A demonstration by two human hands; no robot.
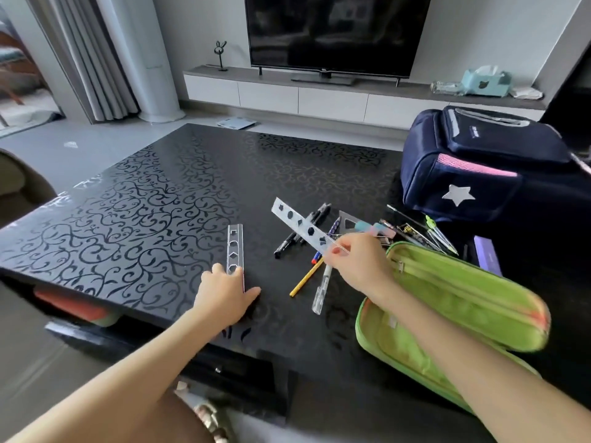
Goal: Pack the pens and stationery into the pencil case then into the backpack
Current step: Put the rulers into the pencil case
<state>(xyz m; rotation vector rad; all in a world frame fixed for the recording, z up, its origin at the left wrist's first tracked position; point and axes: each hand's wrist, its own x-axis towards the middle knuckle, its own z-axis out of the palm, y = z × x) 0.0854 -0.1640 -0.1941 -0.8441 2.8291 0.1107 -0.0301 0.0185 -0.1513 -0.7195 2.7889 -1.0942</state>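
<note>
Of 2 rulers, right hand (348, 260) pinches the slanted ruler (300, 227) over the pens (287, 243); left hand (224, 292), fingers straight, presses the flat ruler (235, 247) (case (463, 292) lies open).

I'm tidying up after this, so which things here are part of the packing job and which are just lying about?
For the job: lifted ruler in the right hand, flat ruler under the left hand, black markers, yellow pencil, green pencil case, backpack.

Just lying about: television, tissue box, rabbit ornament, scale on the floor.
</note>
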